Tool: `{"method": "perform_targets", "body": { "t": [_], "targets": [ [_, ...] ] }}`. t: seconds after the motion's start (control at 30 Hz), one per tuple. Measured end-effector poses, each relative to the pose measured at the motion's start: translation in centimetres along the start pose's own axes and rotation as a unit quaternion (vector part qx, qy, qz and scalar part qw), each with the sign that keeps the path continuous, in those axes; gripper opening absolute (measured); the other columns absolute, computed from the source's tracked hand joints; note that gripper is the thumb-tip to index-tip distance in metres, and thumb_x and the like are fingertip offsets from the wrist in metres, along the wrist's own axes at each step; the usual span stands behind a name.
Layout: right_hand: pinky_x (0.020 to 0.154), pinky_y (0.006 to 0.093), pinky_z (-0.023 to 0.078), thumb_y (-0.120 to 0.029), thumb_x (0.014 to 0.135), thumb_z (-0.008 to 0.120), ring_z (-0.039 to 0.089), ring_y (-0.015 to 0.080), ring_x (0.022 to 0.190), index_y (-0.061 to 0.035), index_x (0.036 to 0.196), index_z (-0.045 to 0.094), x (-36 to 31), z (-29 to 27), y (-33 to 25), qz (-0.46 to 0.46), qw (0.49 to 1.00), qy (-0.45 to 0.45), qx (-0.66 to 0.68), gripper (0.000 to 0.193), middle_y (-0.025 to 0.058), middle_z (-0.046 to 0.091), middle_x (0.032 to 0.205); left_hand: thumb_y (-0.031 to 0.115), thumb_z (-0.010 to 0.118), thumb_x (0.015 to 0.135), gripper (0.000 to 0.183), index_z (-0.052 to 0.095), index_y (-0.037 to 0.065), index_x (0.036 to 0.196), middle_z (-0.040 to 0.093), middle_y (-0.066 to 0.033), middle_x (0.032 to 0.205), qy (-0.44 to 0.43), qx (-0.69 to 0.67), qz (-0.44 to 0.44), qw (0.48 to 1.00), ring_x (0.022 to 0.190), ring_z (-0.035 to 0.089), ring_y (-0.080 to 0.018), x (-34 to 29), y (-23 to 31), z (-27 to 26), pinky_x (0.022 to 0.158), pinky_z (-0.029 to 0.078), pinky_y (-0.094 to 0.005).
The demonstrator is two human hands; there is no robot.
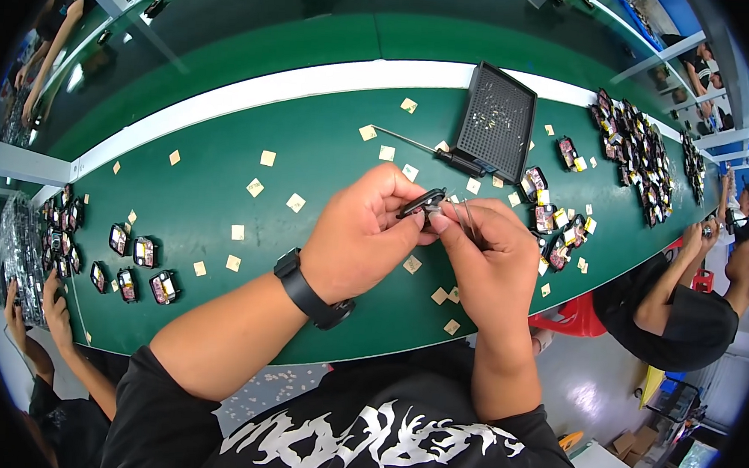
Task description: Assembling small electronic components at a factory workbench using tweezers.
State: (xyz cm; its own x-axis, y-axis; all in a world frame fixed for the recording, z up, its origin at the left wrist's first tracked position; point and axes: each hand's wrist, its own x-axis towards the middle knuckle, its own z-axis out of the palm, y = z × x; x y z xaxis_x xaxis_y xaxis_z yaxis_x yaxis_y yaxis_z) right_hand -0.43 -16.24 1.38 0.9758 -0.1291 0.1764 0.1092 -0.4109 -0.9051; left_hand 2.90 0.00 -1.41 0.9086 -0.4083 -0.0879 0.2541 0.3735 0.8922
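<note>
Over the green table (331, 248), both hands meet in front of me. My left hand (362, 229) is closed around a small black casing (422, 203), tilted between thumb and fingers. My right hand (498, 254) is pinched against the casing's right side. Thin grey metal tweezers (470, 216) show between its fingers, their tips hidden near the casing. Thumbs and fingertips almost touch, and they cover most of the casing's face. A black watch (311, 288) is on my left wrist.
Past my hands lie a black perforated tray (494, 121) with tiny bits and a screwdriver (431, 148). Small paper squares (296, 203) are scattered about. Open black casings stand at left (144, 252) and in a large group (637, 151) at right. A co-worker (671, 295) sits at right; another's hands (53, 309) are at left.
</note>
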Motion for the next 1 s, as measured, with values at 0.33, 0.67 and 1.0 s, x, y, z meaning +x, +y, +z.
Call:
{"method": "perform_targets", "body": {
  "t": [0.33,0.67,1.0],
  "targets": [
    [0.066,0.0252,0.047,-0.005,0.089,0.075,0.060,0.0110,0.078,0.0031,0.097,0.076,0.0,0.2,1.0,0.091,0.988,-0.012,0.122,0.011,0.0056,0.067,0.088,-0.005,0.054,0.099,0.013,0.051,-0.002,0.112,0.064,-0.0120,0.115,-0.027,0.014,-0.042,0.999,0.106,0.067,-0.0165,0.0,0.4,-0.1,0.092,0.060,-0.0317],
    [0.062,0.0219,0.049,0.001,0.087,0.076,0.059,0.0086,0.072,0.0052,0.089,0.070,0.1,0.3,1.2,0.154,0.962,0.007,0.227,0.008,0.0034,0.063,0.085,-0.003,0.056,0.099,0.014,0.050,-0.002,0.112,0.065,-0.0152,0.113,-0.055,0.013,-0.036,0.998,0.100,0.069,-0.0194,-0.3,0.6,-0.2,0.088,0.060,-0.0324],
    [0.057,0.0201,0.048,0.004,0.087,0.074,0.059,0.0056,0.063,0.0035,0.091,0.061,1.0,-1.6,0.6,0.250,0.927,-0.110,0.258,0.014,0.0017,0.061,0.072,-0.003,0.053,0.101,0.014,0.051,-0.002,0.115,0.065,-0.0120,0.107,-0.104,0.026,-0.038,0.993,0.094,0.068,-0.0151,-0.7,0.3,-0.7,0.080,0.058,-0.0272]
  ]
}}
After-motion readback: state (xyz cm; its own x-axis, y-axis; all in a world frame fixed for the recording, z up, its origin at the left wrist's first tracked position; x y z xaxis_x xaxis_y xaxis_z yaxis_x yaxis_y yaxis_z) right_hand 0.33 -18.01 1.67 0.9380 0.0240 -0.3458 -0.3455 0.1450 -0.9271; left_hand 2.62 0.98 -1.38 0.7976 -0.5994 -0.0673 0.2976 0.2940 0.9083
